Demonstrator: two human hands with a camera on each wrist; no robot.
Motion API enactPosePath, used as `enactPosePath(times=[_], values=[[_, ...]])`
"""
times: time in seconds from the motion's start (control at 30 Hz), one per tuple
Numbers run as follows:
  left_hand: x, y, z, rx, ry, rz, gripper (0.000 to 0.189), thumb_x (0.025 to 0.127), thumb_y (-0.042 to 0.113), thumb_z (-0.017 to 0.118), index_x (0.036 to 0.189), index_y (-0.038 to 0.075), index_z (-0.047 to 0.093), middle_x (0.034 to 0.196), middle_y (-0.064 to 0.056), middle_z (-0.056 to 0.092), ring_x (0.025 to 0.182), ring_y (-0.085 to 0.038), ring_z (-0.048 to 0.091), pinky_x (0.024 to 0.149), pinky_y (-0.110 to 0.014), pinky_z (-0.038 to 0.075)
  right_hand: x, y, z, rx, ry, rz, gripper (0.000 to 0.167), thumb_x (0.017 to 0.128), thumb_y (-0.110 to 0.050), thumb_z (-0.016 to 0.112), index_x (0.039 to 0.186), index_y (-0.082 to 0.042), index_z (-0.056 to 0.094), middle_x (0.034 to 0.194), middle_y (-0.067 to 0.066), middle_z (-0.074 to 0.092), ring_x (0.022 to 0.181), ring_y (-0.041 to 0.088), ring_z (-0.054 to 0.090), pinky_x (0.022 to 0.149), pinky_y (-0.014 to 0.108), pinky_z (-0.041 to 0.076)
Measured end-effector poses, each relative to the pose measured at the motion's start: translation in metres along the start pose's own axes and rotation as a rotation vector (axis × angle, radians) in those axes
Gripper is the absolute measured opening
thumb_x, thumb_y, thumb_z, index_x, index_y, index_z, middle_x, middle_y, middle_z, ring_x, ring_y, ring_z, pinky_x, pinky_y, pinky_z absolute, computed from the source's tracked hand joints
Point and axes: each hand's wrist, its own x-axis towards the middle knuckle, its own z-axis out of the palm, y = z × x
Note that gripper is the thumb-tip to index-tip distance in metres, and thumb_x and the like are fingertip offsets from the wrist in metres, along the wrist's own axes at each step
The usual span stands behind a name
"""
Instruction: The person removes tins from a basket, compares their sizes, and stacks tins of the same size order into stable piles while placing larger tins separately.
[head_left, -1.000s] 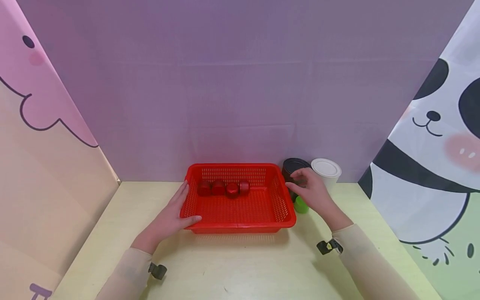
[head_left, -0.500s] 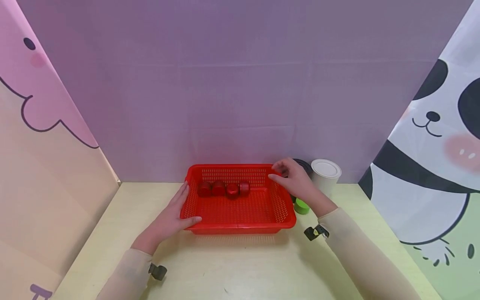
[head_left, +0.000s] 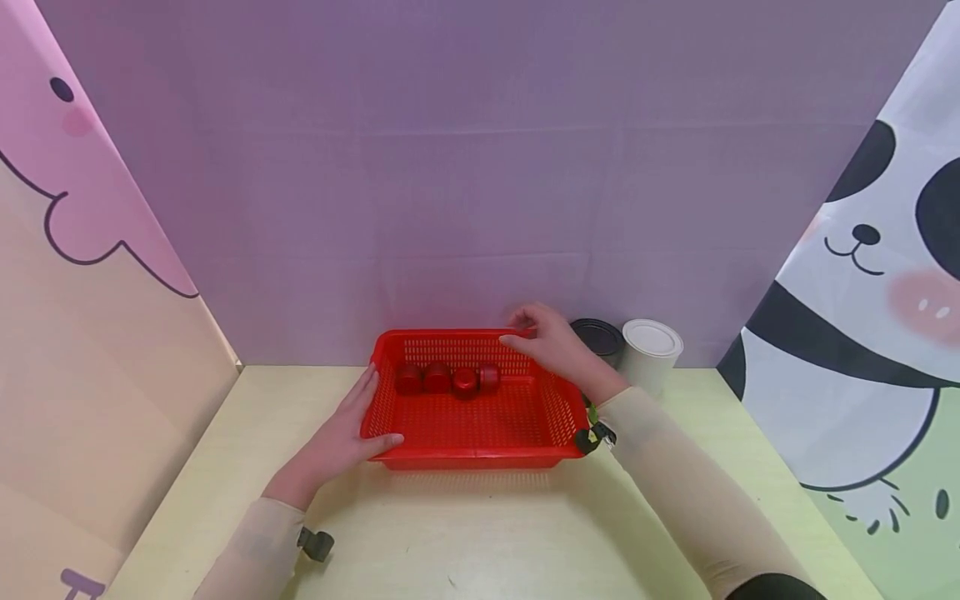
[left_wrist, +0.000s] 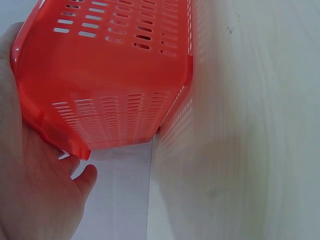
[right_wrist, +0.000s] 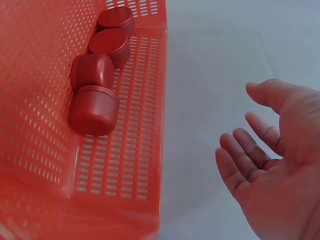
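Observation:
A red perforated plastic basket (head_left: 517,417) stands against the back wall. Several small red lidded jars (head_left: 465,382) are grouped in its rear left part; in the right wrist view one jar (right_wrist: 93,111) lies nearest the camera. My left hand (head_left: 341,437) rests on the basket's left front corner, fingers stretched along the left rim and thumb over the front rim. The left wrist view has that hand (left_wrist: 37,185) against the basket's rim. Over the back right rim hovers my right hand (head_left: 551,340), fingers loosely bent, holding nothing; the right wrist view shows its palm (right_wrist: 285,185) bare.
To the right of the basket stand a black lidded can (head_left: 597,337) and a white lidded can (head_left: 652,346). A green object (head_left: 592,414) is mostly hidden behind the right wrist. A purple wall (head_left: 480,183) rises behind the pale table (head_left: 480,533).
My right hand has moved left from beside the cans to above the basket's back right rim, and its forearm now covers most of the green object. My left hand, basket and jars stay put.

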Motion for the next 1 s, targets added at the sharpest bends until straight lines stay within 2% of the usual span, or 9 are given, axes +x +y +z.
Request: enactPosePath(times=[0.2,0.37,0.5,0.63,0.8,1.0], values=[[0.001,0.001,-0.002,0.003,-0.008,-0.004,0.123,0.092,0.055,0.085,0.178,0.009,0.01,0.186,-0.01,0.005,0.169,-0.042,0.013,0.119,-0.068,0.044,0.016,0.003,0.012,-0.015,-0.029,0.029,0.037,0.101,-0.02,0.083,0.128,0.002,0.07,0.124,0.017,0.071,0.118,0.035,0.069,0.106,0.054,0.059],[0.002,0.001,-0.002,0.004,-0.012,-0.002,0.124,0.091,0.053,0.086,0.178,0.009,0.01,0.186,-0.009,0.005,0.168,-0.042,0.014,0.117,-0.068,0.047,0.027,0.016,0.024,-0.044,-0.106,0.044,0.043,0.099,-0.021,0.086,0.132,0.001,0.069,0.131,0.021,0.07,0.12,0.036,0.067,0.108,0.053,0.058],[0.002,0.002,-0.002,0.01,-0.018,-0.003,0.123,0.092,0.05,0.087,0.178,0.008,0.01,0.186,-0.008,0.004,0.169,-0.041,0.013,0.12,-0.068,0.044,0.029,0.027,0.034,-0.064,-0.195,0.045,0.051,0.095,-0.022,0.089,0.137,-0.002,0.068,0.135,0.018,0.067,0.124,0.035,0.065,0.107,0.051,0.059],[0.001,0.003,-0.002,0.025,-0.025,-0.004,0.124,0.091,0.052,0.086,0.178,0.008,0.01,0.187,-0.009,0.004,0.169,-0.041,0.013,0.12,-0.068,0.043,0.029,0.039,0.045,-0.139,-0.271,0.055,0.061,0.092,-0.025,0.092,0.144,-0.008,0.066,0.14,0.01,0.065,0.127,0.031,0.063,0.106,0.047,0.061],[0.0,0.005,-0.005,0.022,-0.021,0.004,0.123,0.092,0.051,0.086,0.178,0.007,0.01,0.186,-0.011,0.005,0.169,-0.043,0.013,0.119,-0.068,0.045,0.03,0.041,0.052,-0.22,-0.311,0.037,0.064,0.092,-0.028,0.093,0.148,-0.013,0.065,0.144,0.006,0.063,0.131,0.028,0.06,0.109,0.048,0.059],[0.0,0.002,-0.007,-0.008,-0.016,-0.003,0.124,0.091,0.051,0.087,0.178,0.009,0.011,0.186,-0.009,0.005,0.168,-0.043,0.015,0.114,-0.067,0.05,0.03,0.036,0.055,-0.252,-0.334,0.025,0.061,0.092,-0.023,0.093,0.147,-0.014,0.068,0.141,0.005,0.065,0.129,0.028,0.06,0.112,0.05,0.057]])
